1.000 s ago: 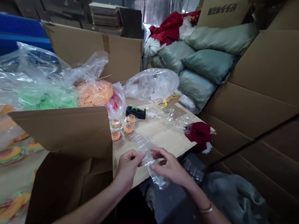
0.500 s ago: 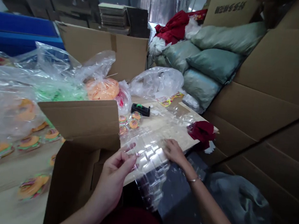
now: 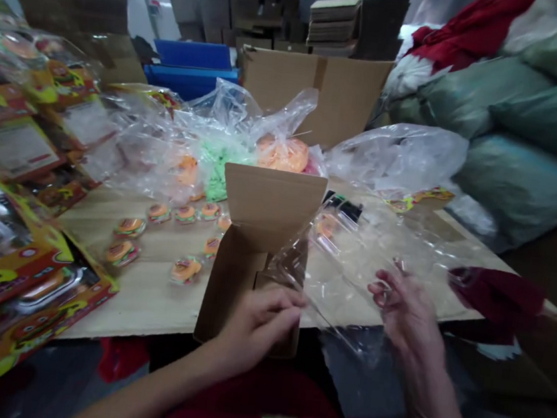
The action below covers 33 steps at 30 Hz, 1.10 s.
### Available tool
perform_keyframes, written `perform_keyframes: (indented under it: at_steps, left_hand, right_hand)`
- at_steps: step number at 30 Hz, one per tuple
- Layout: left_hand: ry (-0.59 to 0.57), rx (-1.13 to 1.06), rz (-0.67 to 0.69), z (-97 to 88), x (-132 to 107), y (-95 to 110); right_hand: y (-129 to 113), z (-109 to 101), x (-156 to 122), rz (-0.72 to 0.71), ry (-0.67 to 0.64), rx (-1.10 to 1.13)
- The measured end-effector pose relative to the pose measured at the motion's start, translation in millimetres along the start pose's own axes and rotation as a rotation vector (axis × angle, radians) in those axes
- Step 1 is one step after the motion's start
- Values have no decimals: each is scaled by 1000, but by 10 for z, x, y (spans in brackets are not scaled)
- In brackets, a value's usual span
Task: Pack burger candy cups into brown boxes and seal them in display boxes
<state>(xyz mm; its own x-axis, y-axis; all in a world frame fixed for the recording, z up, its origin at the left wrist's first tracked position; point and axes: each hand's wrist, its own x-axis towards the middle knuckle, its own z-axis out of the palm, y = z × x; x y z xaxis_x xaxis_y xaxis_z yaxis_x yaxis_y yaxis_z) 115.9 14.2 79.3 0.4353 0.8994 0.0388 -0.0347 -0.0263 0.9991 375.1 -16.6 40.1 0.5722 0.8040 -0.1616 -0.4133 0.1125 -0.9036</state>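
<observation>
A clear, thin plastic sheet point(image 3: 335, 279) stretches between my hands, beside and partly over the open end of a small brown cardboard box point(image 3: 272, 201). My left hand point(image 3: 262, 324) is at the box's near right edge, with its fingers closed on the sheet's left side. My right hand point(image 3: 406, 304) is raised over the table's front edge, its fingers curled and pinched on the sheet's right part. Motion and glare blur the sheet's outline. Small wrapped burger-shaped candies point(image 3: 186, 269) lie left of the box. A black tape dispenser point(image 3: 343, 206) sits behind the sheet.
Printed display boxes point(image 3: 36, 302) of burger packs are stacked at the left. Clear bags with green point(image 3: 213, 168) and orange contents point(image 3: 282, 152) stand behind the box. A dark red cloth point(image 3: 494, 297) lies at the right edge; full sacks point(image 3: 533, 184) are piled behind it.
The view has swung left, bringing the display boxes into sight. My hands have moved from the pocketed plastic over the table's right side to the box, with clear plastic lifted between them.
</observation>
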Motion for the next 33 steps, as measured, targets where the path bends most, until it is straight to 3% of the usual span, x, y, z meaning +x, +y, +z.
perform_keyframes:
  at_steps: [1, 3, 4, 6, 8, 12, 15, 19, 23, 26, 27, 29, 31, 33]
  left_hand:
    - [114, 191, 98, -217, -31, -80]
    - [468, 490, 244, -665, -49, -318]
    - [528, 572, 240, -861, -39, -463]
    - [461, 547, 174, -1128, -4, -760]
    - [376, 478, 134, -1202, 11, -997]
    - [389, 383, 140, -992, -51, -1170]
    - [433, 344, 134, -841, -90, -1139]
    - [386, 392, 171, -827, -82, -1113]
    - [337, 493, 204, -858, -118, -1087]
    - [363, 792, 249, -749, -157, -984]
    - [320, 912, 260, -685, -150, -939]
    - [97, 1079, 244, -542, -90, -862]
    - [-199, 1113, 143, -425, 27, -838]
    - [-364, 1144, -22, -358, 159, -878]
  right_hand:
    - [-25, 69, -8, -45, -13, -56]
    - [-74, 234, -80, -108, -77, -189]
    - [-98, 327, -144, -126, -123, -257]
    - [-145, 515, -299, -151, -221, -359]
    - [-176, 667, -424, -187, -290, -413]
    - [-62, 793, -354, -227, -401, -516]
    - [217, 837, -126, -86, -532, -604]
    - [630, 984, 29, 2, -508, -650]
    - [867, 1110, 100, -40, -551, -875]
    - [921, 1140, 173, -187, -508, -1092]
    - [926, 1146, 187, -220, -487, -1160]
    - [938, 1156, 179, -211, -466, -1275]
    - [971, 1152, 124, -192, -428, -1368]
    - [1031, 1124, 35, -280, -372, -1454]
